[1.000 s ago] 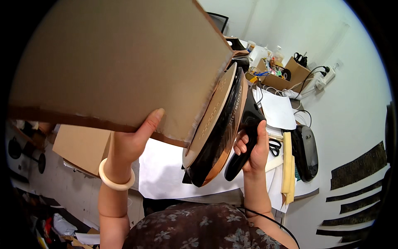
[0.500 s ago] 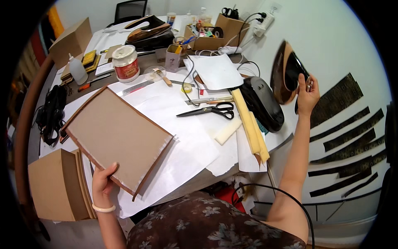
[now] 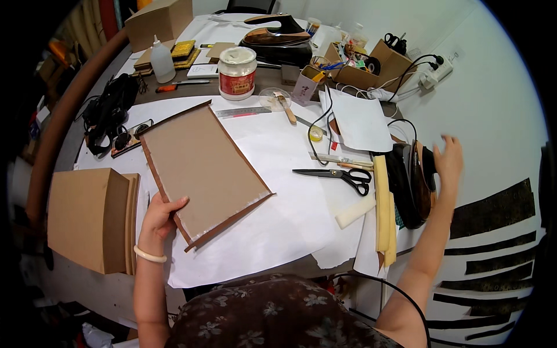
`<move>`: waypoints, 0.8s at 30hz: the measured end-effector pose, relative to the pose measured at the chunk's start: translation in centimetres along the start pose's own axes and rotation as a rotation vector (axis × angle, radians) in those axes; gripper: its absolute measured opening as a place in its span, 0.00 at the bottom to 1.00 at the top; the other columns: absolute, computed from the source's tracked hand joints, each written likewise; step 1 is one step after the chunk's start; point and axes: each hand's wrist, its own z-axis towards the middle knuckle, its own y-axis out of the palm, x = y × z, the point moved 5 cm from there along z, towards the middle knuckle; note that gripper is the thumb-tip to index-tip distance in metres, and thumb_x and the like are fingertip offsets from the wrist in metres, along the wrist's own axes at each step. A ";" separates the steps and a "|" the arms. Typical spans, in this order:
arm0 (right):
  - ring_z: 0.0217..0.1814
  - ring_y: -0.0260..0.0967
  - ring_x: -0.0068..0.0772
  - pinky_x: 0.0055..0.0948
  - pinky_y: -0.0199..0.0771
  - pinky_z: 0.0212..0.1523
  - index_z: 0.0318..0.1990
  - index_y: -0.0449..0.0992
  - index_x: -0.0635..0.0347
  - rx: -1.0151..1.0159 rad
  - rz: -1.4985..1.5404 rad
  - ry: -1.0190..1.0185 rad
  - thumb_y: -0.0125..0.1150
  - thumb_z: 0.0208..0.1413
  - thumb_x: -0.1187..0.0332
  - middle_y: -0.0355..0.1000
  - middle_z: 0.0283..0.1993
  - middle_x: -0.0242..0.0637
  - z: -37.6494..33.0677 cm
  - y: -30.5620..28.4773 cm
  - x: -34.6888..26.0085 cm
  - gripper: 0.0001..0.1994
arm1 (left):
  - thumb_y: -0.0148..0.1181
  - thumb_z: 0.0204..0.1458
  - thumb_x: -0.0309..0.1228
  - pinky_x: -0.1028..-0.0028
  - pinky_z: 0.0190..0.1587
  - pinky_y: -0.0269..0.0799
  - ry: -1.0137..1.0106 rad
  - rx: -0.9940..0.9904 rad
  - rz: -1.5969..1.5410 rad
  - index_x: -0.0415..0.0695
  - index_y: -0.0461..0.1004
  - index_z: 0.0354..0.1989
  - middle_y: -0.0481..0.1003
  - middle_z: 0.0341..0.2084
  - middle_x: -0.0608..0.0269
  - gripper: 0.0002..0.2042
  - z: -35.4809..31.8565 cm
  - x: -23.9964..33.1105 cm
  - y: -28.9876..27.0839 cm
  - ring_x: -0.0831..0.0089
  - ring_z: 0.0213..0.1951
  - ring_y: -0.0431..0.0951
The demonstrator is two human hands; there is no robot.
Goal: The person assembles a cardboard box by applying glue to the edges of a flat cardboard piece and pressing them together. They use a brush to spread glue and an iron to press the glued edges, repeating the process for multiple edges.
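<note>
Apparently left hand (image 3: 158,216) gripping board (image 3: 203,171), iron (image 3: 415,185)

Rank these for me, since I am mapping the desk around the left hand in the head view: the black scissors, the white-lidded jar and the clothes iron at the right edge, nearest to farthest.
From the left hand:
1. White-lidded jar, up at the back of the table.
2. Black scissors, to the right on the white paper, too close to the jar to call.
3. Clothes iron, far right, by the right hand.
</note>
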 end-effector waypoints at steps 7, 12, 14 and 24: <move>0.50 0.74 0.49 0.41 0.74 0.49 0.53 0.75 0.57 -0.197 0.490 -0.192 0.56 0.58 0.46 0.76 0.45 0.47 11.5 7.4 -26.2 0.26 | 0.71 0.46 0.28 0.67 0.43 0.75 0.220 0.377 0.683 0.32 0.63 0.56 0.76 0.37 0.53 0.30 -1.7 1.5 -1.4 0.63 0.40 0.78; 0.46 0.76 0.51 0.44 0.76 0.48 0.43 0.81 0.60 -0.543 0.402 -0.228 0.60 0.53 0.45 0.78 0.42 0.53 14.2 16.4 -30.2 0.25 | 0.66 0.51 0.32 0.62 0.53 0.65 0.606 0.429 1.220 0.33 0.67 0.53 0.68 0.45 0.47 0.24 -6.2 3.5 2.4 0.53 0.49 0.69; 0.42 0.77 0.53 0.44 0.76 0.46 0.35 0.83 0.62 -0.488 0.456 -0.210 0.61 0.52 0.51 0.78 0.36 0.53 14.7 17.3 -30.7 0.20 | 0.65 0.51 0.31 0.64 0.53 0.66 0.612 0.281 1.159 0.34 0.68 0.50 0.69 0.46 0.50 0.21 -7.1 3.1 3.6 0.54 0.50 0.69; 0.37 0.78 0.39 0.35 0.76 0.41 0.39 0.82 0.60 0.170 0.733 0.206 0.57 0.58 0.51 0.79 0.32 0.45 16.6 6.7 -20.3 0.20 | 0.69 0.45 0.30 0.60 0.57 0.64 0.571 -0.180 1.292 0.37 0.71 0.44 0.68 0.47 0.48 0.19 -4.5 0.8 11.0 0.51 0.53 0.66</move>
